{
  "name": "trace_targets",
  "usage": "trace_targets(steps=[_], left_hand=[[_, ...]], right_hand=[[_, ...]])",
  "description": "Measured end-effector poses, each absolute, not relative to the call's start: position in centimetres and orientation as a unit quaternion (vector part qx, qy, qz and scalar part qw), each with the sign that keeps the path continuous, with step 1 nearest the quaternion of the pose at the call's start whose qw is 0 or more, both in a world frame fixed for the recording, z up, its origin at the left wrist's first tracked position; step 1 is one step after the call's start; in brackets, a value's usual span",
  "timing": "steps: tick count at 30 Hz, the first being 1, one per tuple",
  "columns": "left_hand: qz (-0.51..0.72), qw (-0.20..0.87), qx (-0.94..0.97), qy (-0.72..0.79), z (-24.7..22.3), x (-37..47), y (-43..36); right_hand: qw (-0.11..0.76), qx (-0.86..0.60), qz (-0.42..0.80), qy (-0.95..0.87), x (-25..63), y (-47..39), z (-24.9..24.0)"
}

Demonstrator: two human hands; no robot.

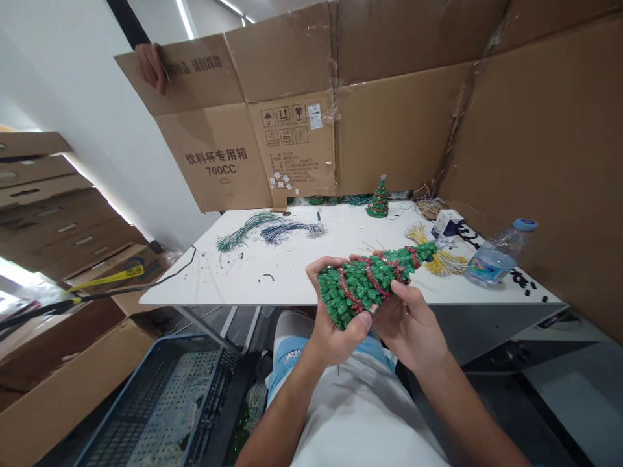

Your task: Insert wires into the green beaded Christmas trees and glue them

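A small green tinsel tree (357, 288) with red garland lies tilted above the table's front edge, its tip pointing right and its wide base to the left. My left hand (335, 331) grips it near the base, thumb on the front and fingers behind. Around the middle and upper part, my right hand (413, 321) holds the same tree, the thumb pressed on the garland. Farther back on the table, a second green tree (378, 200) with a star on top stands upright.
The white table (292, 285) bears green wires (248, 228), blue wires (289, 230), yellow wires (440, 261), a small box (448, 224) and a water bottle (494, 256). Cardboard walls (399, 123) stand behind. Another person's hand (151, 67) holds the cardboard. A crate (170, 395) sits lower left.
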State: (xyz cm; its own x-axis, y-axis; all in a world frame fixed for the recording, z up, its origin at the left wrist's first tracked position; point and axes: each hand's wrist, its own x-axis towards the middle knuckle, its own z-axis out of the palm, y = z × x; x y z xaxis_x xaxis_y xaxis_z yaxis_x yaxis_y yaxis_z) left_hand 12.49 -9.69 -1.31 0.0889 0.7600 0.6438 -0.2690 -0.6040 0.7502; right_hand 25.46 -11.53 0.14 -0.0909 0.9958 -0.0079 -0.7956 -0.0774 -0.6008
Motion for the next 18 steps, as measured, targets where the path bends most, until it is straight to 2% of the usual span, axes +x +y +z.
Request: trace_targets(steps=[13, 18], left_hand=[[0.643, 0.421, 0.610, 0.194, -1.52, 12.59, -9.62], [0.651, 0.396, 0.620, 0.190, -1.78, 12.60, -9.46]], right_hand=[[0.634, -0.206, 0.708, -0.235, 25.42, -11.37, -0.11], [0.635, -0.206, 0.705, -0.241, 25.41, -11.32, -0.06]])
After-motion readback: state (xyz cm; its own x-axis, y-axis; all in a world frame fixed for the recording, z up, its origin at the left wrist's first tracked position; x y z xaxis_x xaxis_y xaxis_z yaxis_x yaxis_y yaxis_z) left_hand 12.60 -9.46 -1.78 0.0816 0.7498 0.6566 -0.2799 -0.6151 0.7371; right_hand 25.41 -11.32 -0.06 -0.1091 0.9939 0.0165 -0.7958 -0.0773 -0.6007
